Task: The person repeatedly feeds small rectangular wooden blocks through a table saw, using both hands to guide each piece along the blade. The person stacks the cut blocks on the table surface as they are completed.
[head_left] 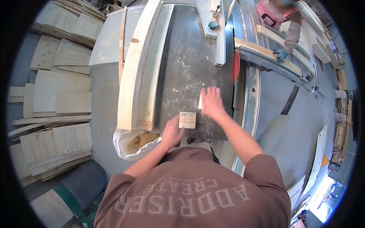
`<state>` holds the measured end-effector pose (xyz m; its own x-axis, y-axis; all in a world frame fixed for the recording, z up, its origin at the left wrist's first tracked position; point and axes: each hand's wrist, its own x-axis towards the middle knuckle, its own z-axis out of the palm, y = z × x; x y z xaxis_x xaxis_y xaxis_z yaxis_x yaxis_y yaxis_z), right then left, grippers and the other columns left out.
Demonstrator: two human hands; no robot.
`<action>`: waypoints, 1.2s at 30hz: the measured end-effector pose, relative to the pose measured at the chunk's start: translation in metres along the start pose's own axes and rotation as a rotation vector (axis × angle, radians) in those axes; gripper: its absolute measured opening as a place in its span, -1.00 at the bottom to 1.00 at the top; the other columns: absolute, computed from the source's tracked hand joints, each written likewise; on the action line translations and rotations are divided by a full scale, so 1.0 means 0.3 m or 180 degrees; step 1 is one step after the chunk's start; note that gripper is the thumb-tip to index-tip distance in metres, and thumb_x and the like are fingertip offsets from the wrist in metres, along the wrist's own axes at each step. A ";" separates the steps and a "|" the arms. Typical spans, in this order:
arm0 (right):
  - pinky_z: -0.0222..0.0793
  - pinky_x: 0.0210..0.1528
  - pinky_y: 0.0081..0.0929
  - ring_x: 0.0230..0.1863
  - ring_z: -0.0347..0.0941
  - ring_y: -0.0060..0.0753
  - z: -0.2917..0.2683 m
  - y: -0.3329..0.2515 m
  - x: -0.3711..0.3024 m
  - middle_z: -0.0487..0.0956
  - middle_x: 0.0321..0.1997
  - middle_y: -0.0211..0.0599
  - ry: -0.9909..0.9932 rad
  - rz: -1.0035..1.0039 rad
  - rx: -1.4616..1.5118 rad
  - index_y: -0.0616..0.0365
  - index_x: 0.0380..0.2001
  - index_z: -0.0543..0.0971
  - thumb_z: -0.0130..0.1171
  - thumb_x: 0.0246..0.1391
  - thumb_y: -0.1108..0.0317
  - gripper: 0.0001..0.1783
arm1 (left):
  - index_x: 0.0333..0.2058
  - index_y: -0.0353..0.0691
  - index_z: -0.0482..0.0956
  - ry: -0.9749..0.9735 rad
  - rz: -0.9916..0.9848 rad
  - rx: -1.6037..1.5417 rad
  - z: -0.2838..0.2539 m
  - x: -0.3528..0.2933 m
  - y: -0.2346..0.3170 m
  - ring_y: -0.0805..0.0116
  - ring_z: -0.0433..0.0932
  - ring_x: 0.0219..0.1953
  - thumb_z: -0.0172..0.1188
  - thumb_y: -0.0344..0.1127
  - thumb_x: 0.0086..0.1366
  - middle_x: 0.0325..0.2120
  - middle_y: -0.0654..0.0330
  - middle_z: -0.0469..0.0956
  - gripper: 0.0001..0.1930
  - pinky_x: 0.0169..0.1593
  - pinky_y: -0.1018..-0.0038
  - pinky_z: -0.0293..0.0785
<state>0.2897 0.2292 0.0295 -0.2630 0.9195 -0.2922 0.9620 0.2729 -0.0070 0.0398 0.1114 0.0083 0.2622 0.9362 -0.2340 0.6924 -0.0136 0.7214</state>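
On the dark, dusty tabletop [182, 64], a small square piece of pale wood [188, 120] lies close to my body. My left hand [173, 131] is at its left side, fingers extended along the edge; whether they press on it is hard to see. Farther forward and to the right, my right hand [211, 102] is closed on a small pale wood piece [200, 102], of which only a narrow edge shows past the fingers. That hand is slightly blurred.
Long pale boards [137, 68] lie along the table's left side. A red curved part [236, 67] stands at its right edge, beside a metal fence [220, 45]. A white bag [125, 146] holds offcuts below. At the far right a co-worker's gloved hand [280, 54] rests on a board.
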 end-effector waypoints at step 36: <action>0.37 0.46 -0.01 0.40 0.36 0.34 0.492 -0.330 -0.213 0.39 0.37 0.32 -0.0356 0.1338 0.3206 0.45 0.37 0.24 0.52 -0.12 0.35 0.01 | 0.60 -0.37 -0.23 -0.0744 -0.0013 0.0104 0.183 0.141 -0.182 -0.41 0.18 0.49 0.59 -0.33 -0.03 0.48 -0.31 0.09 0.36 0.52 0.01 0.30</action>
<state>0.2221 0.1016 -0.0922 0.0593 0.8402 -0.5390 0.6056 -0.4595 -0.6497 0.0501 0.1325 -0.0770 0.4053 0.8296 -0.3842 0.7141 -0.0249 0.6996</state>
